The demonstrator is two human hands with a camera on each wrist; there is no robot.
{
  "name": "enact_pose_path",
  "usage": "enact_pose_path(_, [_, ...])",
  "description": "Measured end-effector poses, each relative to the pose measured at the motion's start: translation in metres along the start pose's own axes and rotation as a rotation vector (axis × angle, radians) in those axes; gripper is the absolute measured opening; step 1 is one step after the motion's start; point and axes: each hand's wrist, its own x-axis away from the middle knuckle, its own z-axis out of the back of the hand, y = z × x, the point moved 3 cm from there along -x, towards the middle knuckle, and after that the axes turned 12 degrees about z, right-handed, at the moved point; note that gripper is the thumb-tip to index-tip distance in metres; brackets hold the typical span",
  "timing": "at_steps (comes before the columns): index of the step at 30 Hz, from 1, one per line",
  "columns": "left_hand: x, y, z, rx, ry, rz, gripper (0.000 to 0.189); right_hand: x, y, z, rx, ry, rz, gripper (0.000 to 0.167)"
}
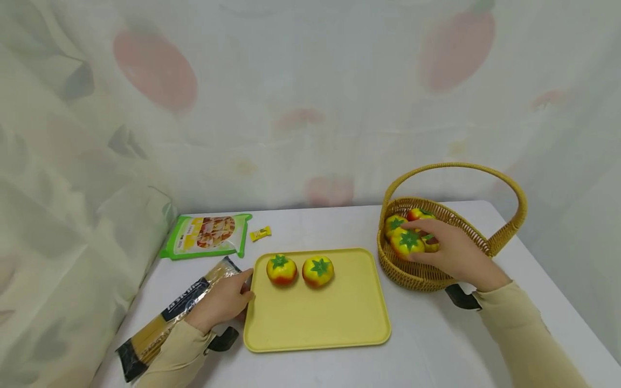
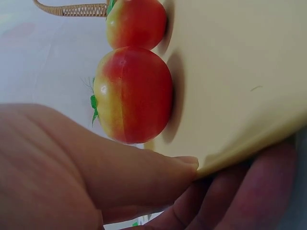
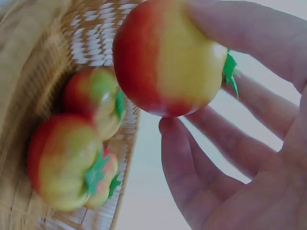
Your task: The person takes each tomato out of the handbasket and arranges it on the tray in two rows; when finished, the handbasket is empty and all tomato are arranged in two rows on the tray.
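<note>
My left hand [image 1: 220, 303] grips the left edge of a yellow rectangular tray [image 1: 317, 320], thumb at the rim and fingers beneath it in the left wrist view. Two red-and-yellow toy tomatoes with green leaf tops, one on the left [image 1: 281, 276] and one beside it [image 1: 317, 277], sit near the tray's back edge. Over the wicker basket [image 1: 409, 279], my right hand [image 1: 451, 250] holds another toy tomato [image 3: 168, 60] between thumb and fingers. Several more tomatoes [image 3: 64, 163] lie inside the basket, partly hidden by the hand in the head view.
A pack of spaghetti [image 1: 181, 304] lies slantwise by the left forearm, partly covered by it. Behind it are a green-edged food bag [image 1: 206, 236] and a small yellow wrapped candy [image 1: 260, 233]. The basket's tall handle [image 1: 456, 165] arches above it. A patterned curtain [image 1: 310, 134] hangs behind the white table.
</note>
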Motion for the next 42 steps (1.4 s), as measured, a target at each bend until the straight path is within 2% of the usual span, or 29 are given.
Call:
enact_pose_path(6, [-0.002,-0.002,0.0,0.005,0.002,-0.006,0.066,-0.003,-0.02,-0.008,-0.091,0.076,-0.003,0.063])
enact_pose_path(13, [-0.004,0.0,-0.003,-0.01,-0.004,-0.006,0.066,-0.011,-0.043,-0.041,-0.207,0.101,0.058,0.063])
enact_pose_path(18, [-0.005,0.003,-0.003,-0.021,0.003,-0.014,0.066,-0.016,-0.053,-0.062,-0.175,0.091,0.126,0.061])
enact_pose_path(22, [-0.006,0.004,-0.002,-0.029,0.006,-0.017,0.066,-0.019,-0.056,-0.076,-0.149,0.066,0.147,0.06])
enact_pose_path(28, [-0.005,0.003,-0.001,-0.006,-0.011,-0.004,0.067,-0.023,-0.06,-0.093,-0.143,0.0,0.128,0.06])
enact_pose_path(42, [-0.004,-0.003,-0.001,-0.005,-0.002,-0.003,0.066,-0.03,-0.06,-0.117,-0.104,-0.054,0.069,0.059])
